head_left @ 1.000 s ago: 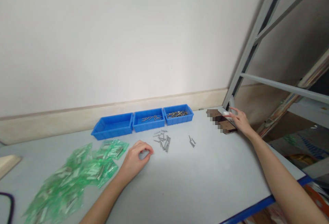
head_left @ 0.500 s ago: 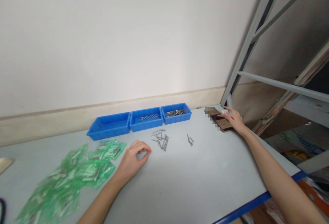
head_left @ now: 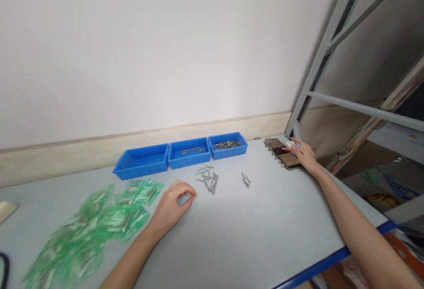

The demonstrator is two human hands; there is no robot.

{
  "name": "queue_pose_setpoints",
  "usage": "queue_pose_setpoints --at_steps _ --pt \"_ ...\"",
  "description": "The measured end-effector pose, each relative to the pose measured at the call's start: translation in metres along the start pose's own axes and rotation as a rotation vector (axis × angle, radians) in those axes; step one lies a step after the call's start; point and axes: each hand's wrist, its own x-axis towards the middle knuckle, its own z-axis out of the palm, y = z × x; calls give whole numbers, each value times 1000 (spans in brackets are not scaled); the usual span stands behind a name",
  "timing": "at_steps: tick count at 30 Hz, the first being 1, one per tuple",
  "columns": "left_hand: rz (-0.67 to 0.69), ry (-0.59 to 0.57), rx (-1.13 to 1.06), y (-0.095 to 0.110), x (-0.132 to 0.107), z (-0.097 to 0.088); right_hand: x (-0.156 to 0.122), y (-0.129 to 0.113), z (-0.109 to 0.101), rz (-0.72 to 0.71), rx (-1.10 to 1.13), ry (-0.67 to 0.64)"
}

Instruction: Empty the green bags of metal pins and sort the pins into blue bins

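My left hand [head_left: 175, 203] rests on the table beside the green bags, its thumb and forefinger tips pressed together in a ring. Nothing shows between them. Just right of it lies a loose pile of silver screws [head_left: 212, 182]. My right hand [head_left: 304, 155] reaches to the far right, thumb and fingers around a small white object [head_left: 289, 145]. Under that hand lies a flat brown, dark-edged thing [head_left: 287, 161], partly blurred out; its kind is unclear. A smaller group of screws [head_left: 245, 180] lies between both hands, nearer the middle.
Three blue bins stand along the wall: a left bin [head_left: 142, 172], a middle bin [head_left: 190, 161] with a few screws, and a right bin [head_left: 228, 153] with many. Green plastic bags [head_left: 115, 220] of hardware spread at left. A metal frame [head_left: 309, 90] rises behind my right hand.
The view has shifted very slightly. Both hands, the screws and the bins otherwise look the same.
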Motion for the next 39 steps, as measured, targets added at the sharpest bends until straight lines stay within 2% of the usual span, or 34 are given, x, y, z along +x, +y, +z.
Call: queue_pose_setpoints --at_steps 5,12,16,18,20,23,26,30,35,39 --pt "8 -1 -5 -1 0 0 -2 -5 -5 15 22 -12" --pt "31 0 9 -3 0 2 -2 -21 -19 43 142 195" --pt "59 2 14 -5 -1 3 0 -41 -26 31 204 267" --pt "71 7 9 -5 -1 3 -1 -60 -30 -13 217 205" --pt "77 10 -1 -4 -2 3 -8 -85 -34 -68 179 48" --pt "59 1 -9 -3 -2 4 -32 -128 -39 -144 53 -230" --pt "44 -13 -11 -1 -3 4 -61 -164 -39 -202 -11 -374" --pt "59 -4 -45 1 -5 4 -82 -192 -35 -177 -1 -399" --pt "77 3 -69 3 -6 4 -81 -212 -30 -118 -21 -417" --pt "66 -9 -65 3 -8 5 -79 -217 -25 -50 -118 -394"
